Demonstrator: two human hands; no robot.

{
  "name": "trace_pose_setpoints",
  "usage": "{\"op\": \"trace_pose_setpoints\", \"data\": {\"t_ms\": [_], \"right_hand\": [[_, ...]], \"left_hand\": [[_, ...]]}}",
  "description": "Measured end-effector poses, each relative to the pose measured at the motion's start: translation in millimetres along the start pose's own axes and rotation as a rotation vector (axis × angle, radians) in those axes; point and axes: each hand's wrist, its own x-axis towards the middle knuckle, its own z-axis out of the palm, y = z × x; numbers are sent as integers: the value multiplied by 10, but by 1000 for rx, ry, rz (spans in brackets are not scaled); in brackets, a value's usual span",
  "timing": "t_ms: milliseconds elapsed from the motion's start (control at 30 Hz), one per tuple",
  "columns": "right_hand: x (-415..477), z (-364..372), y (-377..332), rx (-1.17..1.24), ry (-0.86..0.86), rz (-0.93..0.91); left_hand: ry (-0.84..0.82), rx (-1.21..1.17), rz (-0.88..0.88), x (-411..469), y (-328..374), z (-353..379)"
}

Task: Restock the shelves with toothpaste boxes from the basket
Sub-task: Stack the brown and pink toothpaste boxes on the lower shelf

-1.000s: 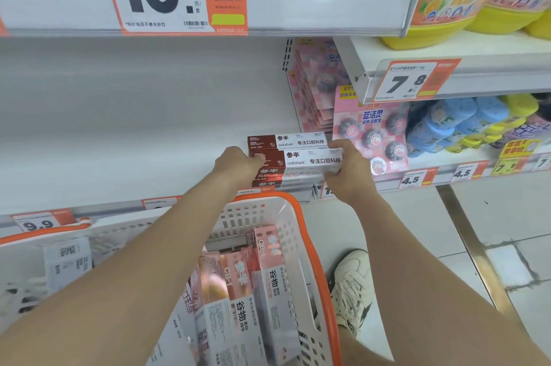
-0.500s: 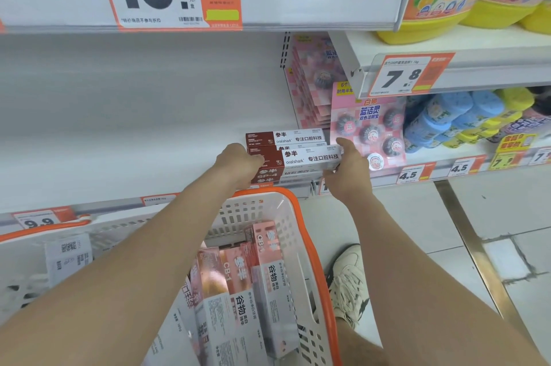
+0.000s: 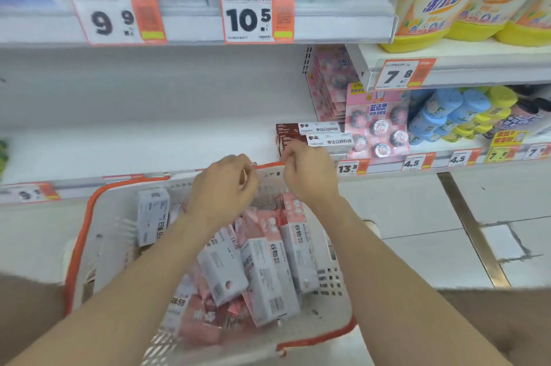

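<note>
I see a short stack of maroon-and-white toothpaste cartons (image 3: 316, 134) set on the white metal shelf (image 3: 119, 151). My left hand (image 3: 223, 186) and right hand (image 3: 310, 174) hover loosely curled, holding nothing, over the orange-rimmed white plastic basket (image 3: 78, 246). Its many pink-and-grey toothpaste cartons (image 3: 268, 270) are yet to be shelved.

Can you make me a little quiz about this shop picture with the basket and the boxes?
1. True or false: pink-and-grey cardboard toothpaste boxes lie in the white plastic basket.
2. Where is the stack of brown-and-white cardboard toothpaste boxes? A: on the floor. B: on the white shelf. C: in the basket.
3. Fill in: the basket's rim is coloured ____.

Key: 1 true; 2 B; 3 orange.
</note>
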Motion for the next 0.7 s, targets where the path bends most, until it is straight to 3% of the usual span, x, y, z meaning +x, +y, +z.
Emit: {"op": "trace_pose_setpoints", "data": {"t_ms": [100,200,267,400,533,600,700], "right_hand": [[-384,149,-260,-98,-240,-96],[-720,338,-443,-75,-522,-44],[-918,495,-483,-55,-636,-25],[-1234,708,-641,2,-677,92],[-1467,864,-853,-252,-661,-16],[-1459,894,-863,-302,-685,-45],[-1302,860,-768,-187,-797,23]], "left_hand": [[-27,41,-225,-470,-275,-58],[-51,40,-426,-852,-542,-54],[-163,95,-516,-1047,-720,-79],[-503,57,-625,-1325,-927,-151],[-576,-10,-626,-1412,-1084,-177],[-720,95,-590,-1452,-1124,-210],[-849,289,-625,-1468,-1182,-291]]}}
